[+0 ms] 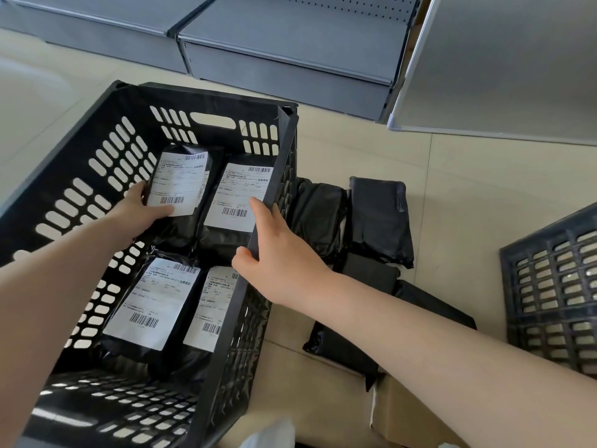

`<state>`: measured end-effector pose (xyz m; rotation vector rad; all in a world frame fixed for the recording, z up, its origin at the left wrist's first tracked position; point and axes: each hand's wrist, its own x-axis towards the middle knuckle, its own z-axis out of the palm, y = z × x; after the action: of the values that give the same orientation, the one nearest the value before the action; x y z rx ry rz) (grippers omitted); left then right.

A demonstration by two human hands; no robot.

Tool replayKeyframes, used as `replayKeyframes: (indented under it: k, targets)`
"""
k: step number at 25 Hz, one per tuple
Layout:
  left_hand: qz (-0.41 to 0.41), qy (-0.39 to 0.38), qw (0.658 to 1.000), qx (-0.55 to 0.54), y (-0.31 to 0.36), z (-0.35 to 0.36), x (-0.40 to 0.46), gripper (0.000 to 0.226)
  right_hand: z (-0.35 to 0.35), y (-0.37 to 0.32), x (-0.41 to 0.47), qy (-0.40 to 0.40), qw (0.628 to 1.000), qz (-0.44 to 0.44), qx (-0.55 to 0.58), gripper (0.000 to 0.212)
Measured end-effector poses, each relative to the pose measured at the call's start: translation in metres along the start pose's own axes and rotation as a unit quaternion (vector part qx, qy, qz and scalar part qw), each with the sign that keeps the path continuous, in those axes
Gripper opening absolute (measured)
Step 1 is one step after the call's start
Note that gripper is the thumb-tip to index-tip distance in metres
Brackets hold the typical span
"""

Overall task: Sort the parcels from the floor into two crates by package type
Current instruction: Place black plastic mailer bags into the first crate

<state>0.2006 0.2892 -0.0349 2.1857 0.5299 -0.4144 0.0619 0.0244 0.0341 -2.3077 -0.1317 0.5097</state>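
A black slotted crate (pixel 80 195) fills the left half of the view, with several black poly-bag parcels lying label-up inside it. My left hand (pixel 142 211) reaches into the crate and grips the far-left labelled parcel (pixel 181 185), thumb on its white label. My right hand (pixel 274 240) grips the crate's right rim (pixel 268 202). Several black bag parcels (pixel 378 218) lie label-down on the floor just right of the crate. A second dark crate (pixel 555 292) stands at the right edge. A brown cardboard box (pixel 407 418) shows at the bottom, under my right forearm.
Grey metal shelving units (pixel 290 59) stand along the far side, and a grey panel (pixel 500 66) leans at the upper right. Beige tiled floor (pixel 468 176) lies between the shelving and the crates.
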Motion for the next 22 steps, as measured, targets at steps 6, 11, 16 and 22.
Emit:
replayKeyframes:
  k: [6, 11, 16, 22]
  targets:
    - [0.033, 0.069, 0.991, 0.109, 0.010, 0.009, -0.008, 0.083, -0.013, 0.012, -0.005, -0.003, 0.998, -0.040, 0.052, 0.073]
    - [0.023, 0.097, 0.985, 0.137, 0.026, 0.008, -0.022, 0.082, -0.030, 0.015, -0.002, -0.018, 0.995, -0.062, 0.069, 0.066]
    - [0.116, 0.107, 0.982, 0.106, 0.070, 0.022, -0.047, 0.070, -0.045, 0.019, -0.005, 0.005, 0.994, -0.067, 0.082, 0.063]
    - [0.287, 0.096, 0.953, -0.001, 0.151, 0.073, -0.108, 0.054, -0.087, 0.047, -0.014, 0.046, 0.996, -0.003, 0.076, 0.066]
